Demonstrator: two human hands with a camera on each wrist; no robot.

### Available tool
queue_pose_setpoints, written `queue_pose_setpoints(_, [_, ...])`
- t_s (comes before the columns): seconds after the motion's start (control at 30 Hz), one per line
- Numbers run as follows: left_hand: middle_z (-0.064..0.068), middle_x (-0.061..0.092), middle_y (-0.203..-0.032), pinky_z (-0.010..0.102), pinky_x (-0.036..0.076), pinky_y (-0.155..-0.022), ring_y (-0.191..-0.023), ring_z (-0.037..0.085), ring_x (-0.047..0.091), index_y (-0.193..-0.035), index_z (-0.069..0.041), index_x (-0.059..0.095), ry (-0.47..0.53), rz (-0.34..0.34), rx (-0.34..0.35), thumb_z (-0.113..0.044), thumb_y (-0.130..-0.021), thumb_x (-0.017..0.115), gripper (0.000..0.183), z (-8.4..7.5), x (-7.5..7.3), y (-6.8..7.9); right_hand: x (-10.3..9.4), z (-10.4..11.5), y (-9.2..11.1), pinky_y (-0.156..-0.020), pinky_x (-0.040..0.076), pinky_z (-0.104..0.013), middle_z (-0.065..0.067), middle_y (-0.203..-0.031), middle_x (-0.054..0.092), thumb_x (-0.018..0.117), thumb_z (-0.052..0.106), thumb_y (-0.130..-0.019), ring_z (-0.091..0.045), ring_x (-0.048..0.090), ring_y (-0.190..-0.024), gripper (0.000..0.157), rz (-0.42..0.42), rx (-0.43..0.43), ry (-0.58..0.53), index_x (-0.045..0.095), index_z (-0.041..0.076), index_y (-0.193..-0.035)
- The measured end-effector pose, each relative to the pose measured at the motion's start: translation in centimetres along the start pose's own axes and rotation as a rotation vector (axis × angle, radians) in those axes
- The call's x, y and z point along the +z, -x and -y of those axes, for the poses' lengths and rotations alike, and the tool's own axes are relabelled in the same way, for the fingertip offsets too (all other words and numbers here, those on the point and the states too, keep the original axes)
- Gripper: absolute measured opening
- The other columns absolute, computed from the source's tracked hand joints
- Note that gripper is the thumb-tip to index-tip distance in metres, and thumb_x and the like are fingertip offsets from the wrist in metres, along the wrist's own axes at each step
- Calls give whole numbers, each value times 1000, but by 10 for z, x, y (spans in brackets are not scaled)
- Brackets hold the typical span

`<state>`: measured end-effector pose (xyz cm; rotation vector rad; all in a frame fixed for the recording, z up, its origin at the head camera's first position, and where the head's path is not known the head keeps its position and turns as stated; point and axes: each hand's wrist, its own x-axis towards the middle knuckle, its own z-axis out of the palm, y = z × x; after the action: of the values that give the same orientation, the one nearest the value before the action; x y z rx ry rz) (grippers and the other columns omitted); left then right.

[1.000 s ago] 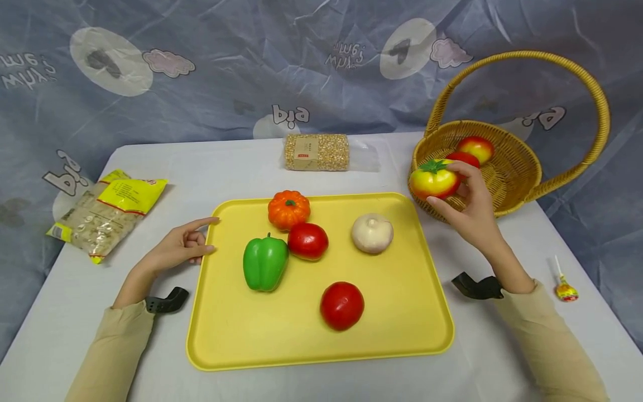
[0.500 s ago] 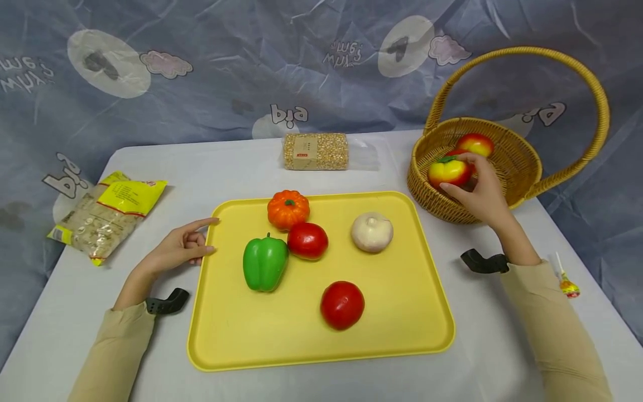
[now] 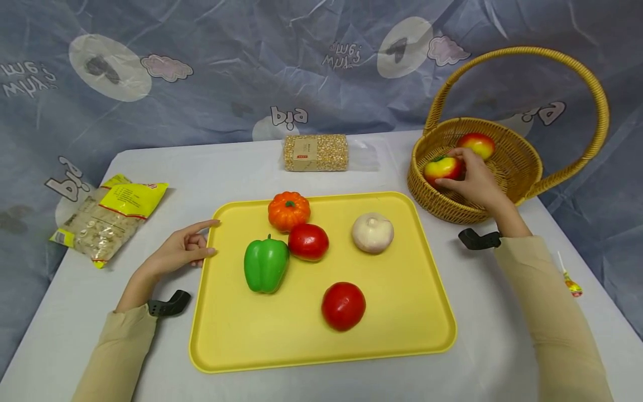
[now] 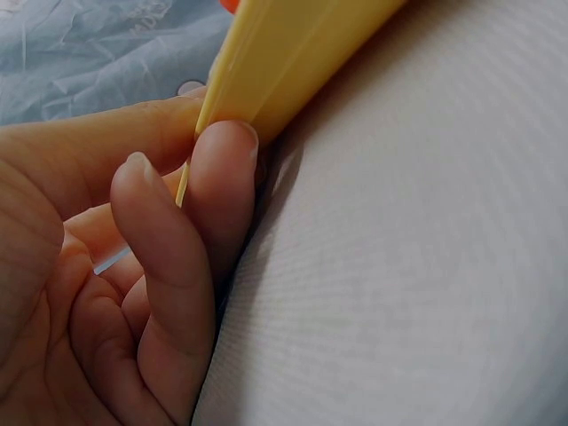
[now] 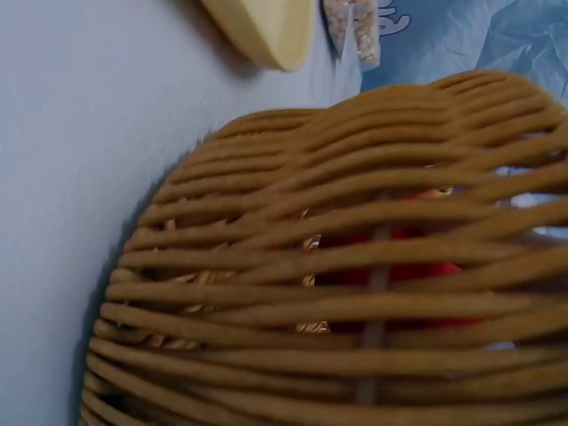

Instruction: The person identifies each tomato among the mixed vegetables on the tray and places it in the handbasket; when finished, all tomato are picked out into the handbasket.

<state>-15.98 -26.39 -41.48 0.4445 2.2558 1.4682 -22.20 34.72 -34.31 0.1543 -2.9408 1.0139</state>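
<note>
In the head view my right hand [image 3: 474, 180] is inside the wicker basket [image 3: 427, 196], thumb and fingers around a yellow-red toy tomato [image 3: 442, 169] with a green leafy top. Another red-yellow fruit [image 3: 476, 145] lies behind it in the basket. The right wrist view is mostly woven basket wall [image 5: 355, 266], with red showing through the gaps. My left hand [image 3: 178, 247] pinches the left rim of the yellow tray [image 3: 236, 340]; in the left wrist view its fingers [image 4: 224, 182] lie on both sides of that rim.
The tray bears an orange pumpkin [image 3: 288, 211], a green bell pepper [image 3: 266, 264], two red round fruits [image 3: 344, 306] and a white bulb [image 3: 373, 232]. A kernel pack [image 3: 316, 152] stands behind, a yellow-topped bag [image 3: 110, 215] at left, a lollipop [image 3: 571, 285] at right.
My right hand has carried the toy tomato from over the basket's near left rim down into the basket. The left hand stays at the tray's rim.
</note>
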Motion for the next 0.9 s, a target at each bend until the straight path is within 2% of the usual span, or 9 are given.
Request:
queue_pose_setpoints(0.1, [-7, 54, -67, 24, 46, -48, -50, 8, 53, -141, 0, 33, -5, -2, -6, -8, -88, 64, 62, 0, 0, 0, 1, -2, -6, -100, 26, -59, -27, -129, 37, 72, 19, -82, -44, 29, -120, 64, 10, -35, 23, 35, -3, -130])
queue_pose_setpoints(0.2, [-7, 54, -68, 24, 46, -49, -50, 8, 53, -141, -2, 33, -12, -9, -18, -10, -88, 64, 62, 1, 1, 0, 2, -1, -11, -100, 28, -58, -27, -129, 40, 73, 18, -81, -43, 34, -120, 64, 23, -55, 44, 37, -2, -130])
queue_pose_setpoints(0.37, [-6, 54, -68, 24, 47, -49, -50, 10, 53, -141, -2, 34, -21, -21, -20, -10, -88, 65, 62, 2, 2, 1, 1, 0, -17, -101, 32, -58, -26, -132, 43, 72, 19, -82, -43, 41, -119, 64, 38, -38, 67, 38, 0, -133])
queue_pose_setpoints(0.7, [-5, 54, -67, 25, 46, -48, -49, 11, 52, -141, -1, 34, -27, -22, 7, -9, -88, 64, 61, 2, 1, 1, 2, -3, -25, -105, 29, -60, -31, -134, 44, 70, 14, -83, -49, 40, -121, 63, -57, 2, 191, 39, -3, -135])
queue_pose_setpoints(0.9, [-5, 54, -67, 25, 46, -48, -49, 12, 52, -141, -1, 35, -36, -19, -2, -9, -88, 64, 61, 1, 0, 0, 3, -7, -28, -106, 28, -60, -34, -133, 43, 70, 10, -83, -50, 38, -122, 64, -74, 13, 194, 37, -6, -135])
